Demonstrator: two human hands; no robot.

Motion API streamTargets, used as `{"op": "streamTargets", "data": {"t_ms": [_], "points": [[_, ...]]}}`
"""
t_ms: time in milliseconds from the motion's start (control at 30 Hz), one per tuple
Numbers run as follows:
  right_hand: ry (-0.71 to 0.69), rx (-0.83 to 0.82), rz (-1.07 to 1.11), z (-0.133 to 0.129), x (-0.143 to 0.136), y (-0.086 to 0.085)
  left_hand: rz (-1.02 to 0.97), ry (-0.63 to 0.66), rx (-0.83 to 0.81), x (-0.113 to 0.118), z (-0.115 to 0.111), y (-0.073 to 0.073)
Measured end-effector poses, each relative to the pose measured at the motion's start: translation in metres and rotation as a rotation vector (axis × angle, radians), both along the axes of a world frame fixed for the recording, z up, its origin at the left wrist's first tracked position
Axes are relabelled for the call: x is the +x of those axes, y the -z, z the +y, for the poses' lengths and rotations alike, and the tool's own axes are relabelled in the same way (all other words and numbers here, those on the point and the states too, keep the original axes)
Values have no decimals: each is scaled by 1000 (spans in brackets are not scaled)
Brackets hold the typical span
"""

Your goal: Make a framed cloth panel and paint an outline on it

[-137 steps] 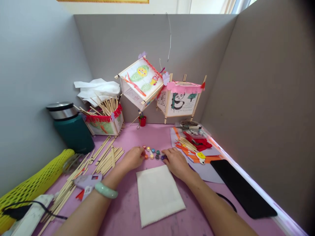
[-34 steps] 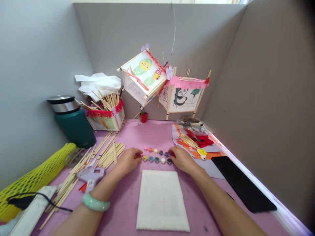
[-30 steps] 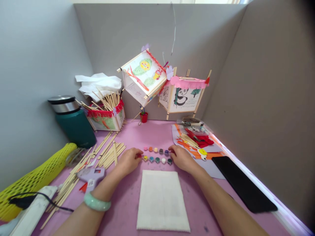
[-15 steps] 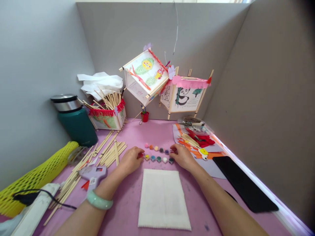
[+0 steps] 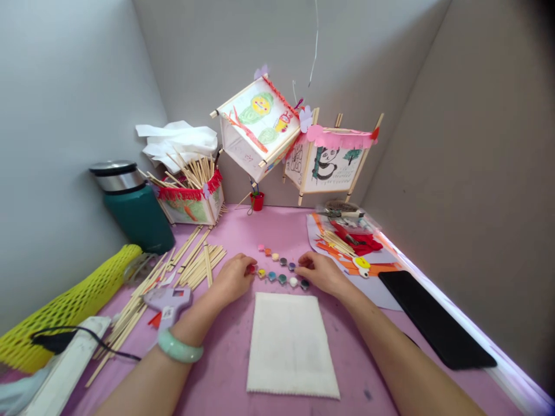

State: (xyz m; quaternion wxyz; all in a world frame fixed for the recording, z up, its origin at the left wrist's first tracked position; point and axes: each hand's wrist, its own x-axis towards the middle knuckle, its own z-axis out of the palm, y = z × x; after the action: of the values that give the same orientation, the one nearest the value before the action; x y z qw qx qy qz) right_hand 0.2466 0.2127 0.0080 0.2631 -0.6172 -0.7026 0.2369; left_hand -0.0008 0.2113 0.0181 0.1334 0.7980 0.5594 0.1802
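Observation:
Two strips of small paint pots lie one behind the other on the pink tabletop. My left hand (image 5: 235, 278) pinches the red end of the front paint strip (image 5: 282, 279), whose pots run through yellow, blue, green and white to a dark one. At the right, the thumb and fingers of my right hand (image 5: 322, 273) close on the dark purple end of the rear paint strip (image 5: 276, 257). That strip's far left pots are pink and orange. Nearer me lies a blank white cloth panel (image 5: 291, 345) with zigzag edges, touched by neither hand.
Left are bamboo sticks (image 5: 202, 266), a lilac glue gun (image 5: 171, 301), a teal bottle (image 5: 137, 216) and yellow netting (image 5: 73, 303). Decorated lanterns (image 5: 333, 167) hang at the back. A black phone (image 5: 436, 320) and craft scraps (image 5: 359, 266) lie right.
The rear strip's right end has shifted slightly toward me, so both strips slant more. My right hand has moved a little with it. The camera view has tipped slightly downward.

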Motion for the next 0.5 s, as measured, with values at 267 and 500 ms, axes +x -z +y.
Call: {"op": "streamTargets", "data": {"t_ms": [267, 500], "points": [[3, 31, -183, -6, -6, -9, 19, 28, -11, -1, 0, 0], [143, 80, -343, -10, -13, -9, 22, 29, -9, -1, 0, 1]]}}
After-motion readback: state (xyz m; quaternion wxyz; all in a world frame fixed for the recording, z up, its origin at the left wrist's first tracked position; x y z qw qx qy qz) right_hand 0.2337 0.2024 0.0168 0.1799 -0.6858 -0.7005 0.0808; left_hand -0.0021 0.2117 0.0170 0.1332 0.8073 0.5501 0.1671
